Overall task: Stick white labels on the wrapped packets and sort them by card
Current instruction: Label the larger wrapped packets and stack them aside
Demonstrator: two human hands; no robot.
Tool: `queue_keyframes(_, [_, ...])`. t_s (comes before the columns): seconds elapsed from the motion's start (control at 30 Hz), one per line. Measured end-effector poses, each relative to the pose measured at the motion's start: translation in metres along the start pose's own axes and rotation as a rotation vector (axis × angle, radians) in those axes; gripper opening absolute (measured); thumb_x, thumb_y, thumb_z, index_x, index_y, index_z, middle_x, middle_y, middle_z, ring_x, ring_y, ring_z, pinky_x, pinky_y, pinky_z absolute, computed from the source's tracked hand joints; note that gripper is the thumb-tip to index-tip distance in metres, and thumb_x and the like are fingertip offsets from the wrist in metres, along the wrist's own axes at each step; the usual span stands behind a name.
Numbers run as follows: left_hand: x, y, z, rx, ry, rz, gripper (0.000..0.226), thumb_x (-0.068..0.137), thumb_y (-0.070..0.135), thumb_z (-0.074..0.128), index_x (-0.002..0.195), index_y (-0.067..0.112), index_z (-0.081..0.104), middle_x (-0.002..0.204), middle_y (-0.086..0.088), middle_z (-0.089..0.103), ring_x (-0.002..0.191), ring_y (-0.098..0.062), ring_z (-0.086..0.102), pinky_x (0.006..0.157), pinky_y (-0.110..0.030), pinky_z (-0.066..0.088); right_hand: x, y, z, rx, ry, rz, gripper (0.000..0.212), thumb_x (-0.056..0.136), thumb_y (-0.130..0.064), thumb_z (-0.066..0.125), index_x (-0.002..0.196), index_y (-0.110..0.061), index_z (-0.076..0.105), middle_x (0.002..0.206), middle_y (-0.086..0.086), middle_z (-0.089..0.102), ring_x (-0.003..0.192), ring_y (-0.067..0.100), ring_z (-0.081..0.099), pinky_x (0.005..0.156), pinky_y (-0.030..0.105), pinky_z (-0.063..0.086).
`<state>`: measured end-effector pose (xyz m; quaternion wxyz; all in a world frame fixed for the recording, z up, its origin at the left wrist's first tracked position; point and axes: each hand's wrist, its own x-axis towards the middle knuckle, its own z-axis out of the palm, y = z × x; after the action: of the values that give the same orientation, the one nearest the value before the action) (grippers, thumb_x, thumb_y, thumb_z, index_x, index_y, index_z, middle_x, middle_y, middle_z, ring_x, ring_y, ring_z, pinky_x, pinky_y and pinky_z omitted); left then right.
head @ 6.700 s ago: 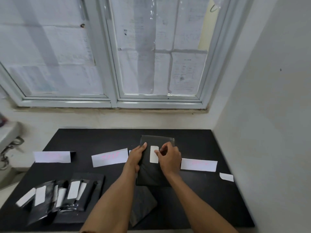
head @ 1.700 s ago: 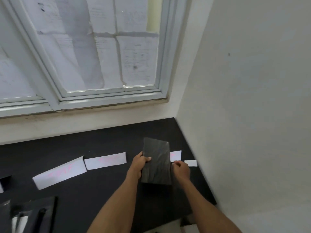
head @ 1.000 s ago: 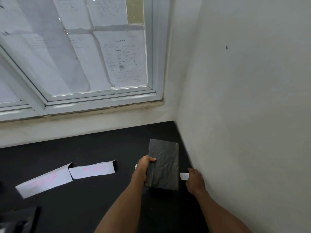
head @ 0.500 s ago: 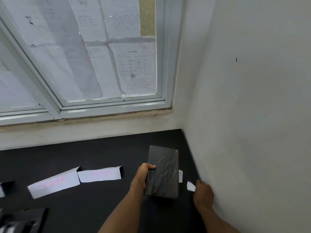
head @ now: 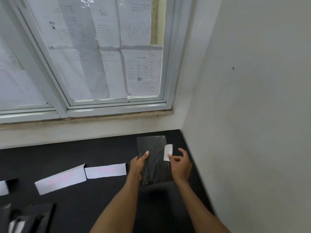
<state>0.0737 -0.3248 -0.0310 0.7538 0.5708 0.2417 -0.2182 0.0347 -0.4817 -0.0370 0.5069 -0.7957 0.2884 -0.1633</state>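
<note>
While the left hand [head: 137, 167] grips the black plastic-wrapped rectangular packet [head: 154, 163] by its left edge, thumb laid across the top face and fingers curled underneath, the right hand [head: 180, 165] pinches the lower end of a small white rounded label [head: 168, 152] between thumb and forefinger. The label sits over the packet's right edge, with the other fingers spread loosely. Both forearms reach forward over the black table [head: 84, 202], near its far right corner. Two white paper cards with pink writing [head: 105, 171] lie to the left.
</note>
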Motion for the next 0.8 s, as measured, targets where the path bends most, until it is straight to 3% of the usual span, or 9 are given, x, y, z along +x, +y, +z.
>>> queue_keyframes(0.17, [-0.02,0.014,-0.038,0.017,-0.052,0.029,0.05,0.072,0.04,0.082,0.106,0.006,0.067,0.097,-0.017,0.075,0.091,-0.034,0.072,0.085,-0.053,0.057,-0.041,-0.034,0.034,-0.03,-0.161,-0.042,0.051,0.077,-0.033,0.077,0.121,-0.02,0.054,0.072,-0.01,0.068,0.08,0.008,0.063,0.076,0.026,0.046])
queue_keyframes(0.3, [-0.045,0.026,-0.077,0.017,-0.074,0.03,0.048,0.069,0.031,0.087,0.102,0.003,0.067,0.095,-0.018,0.075,0.09,-0.036,0.072,0.085,-0.054,0.057,-0.075,-0.052,0.058,-0.078,-0.2,-0.073,0.053,0.075,-0.036,0.078,0.121,-0.024,0.053,0.07,-0.011,0.066,0.091,0.016,0.064,0.083,0.036,0.053])
queue_keyframes(0.5, [-0.066,0.035,-0.118,-0.001,-0.081,0.064,0.047,0.068,0.024,0.088,0.103,-0.001,0.069,0.094,-0.019,0.075,0.089,-0.036,0.072,0.085,-0.052,0.057,-0.116,-0.081,0.077,-0.069,-0.203,-0.106,0.052,0.077,-0.032,0.077,0.121,-0.023,0.051,0.072,-0.011,0.066,0.084,0.013,0.064,0.073,0.028,0.046])
queue_keyframes(0.7, [-0.073,0.038,-0.144,-0.036,-0.069,0.078,0.058,0.061,0.028,0.091,0.106,0.0,0.068,0.095,-0.019,0.075,0.09,-0.036,0.072,0.085,-0.054,0.056,-0.137,-0.094,0.086,-0.041,-0.202,-0.067,0.051,0.076,-0.029,0.078,0.119,-0.02,0.052,0.069,-0.014,0.061,0.086,0.014,0.061,0.074,0.029,0.043])
queue_keyframes(0.8, [-0.077,0.039,-0.154,-0.012,-0.06,0.089,0.057,0.061,0.031,0.091,0.105,0.003,0.067,0.095,-0.017,0.075,0.09,-0.035,0.072,0.085,-0.052,0.057,-0.142,-0.097,0.09,-0.026,-0.215,-0.065,0.052,0.074,-0.029,0.079,0.118,-0.019,0.053,0.071,-0.013,0.062,0.084,0.014,0.063,0.078,0.031,0.049])
